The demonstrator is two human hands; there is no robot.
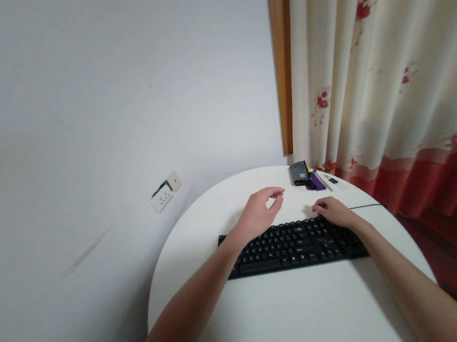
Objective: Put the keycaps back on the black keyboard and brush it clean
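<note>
A black keyboard lies across the white round table. Over its upper left part hovers my left hand, thumb and fingers apart with nothing between them. My right hand is above the keyboard's upper right edge, its fingers curled together and pointing left. Whether something small is pinched in those fingertips, I cannot make out. Beyond the hands, near the far edge, sit a grey folded cloth item with yellow trim and a purple piece.
A thin pale stick and a small white item with a black patch lie beside the purple piece. A dark cable runs right. A wall socket is at left, a flowered curtain at right.
</note>
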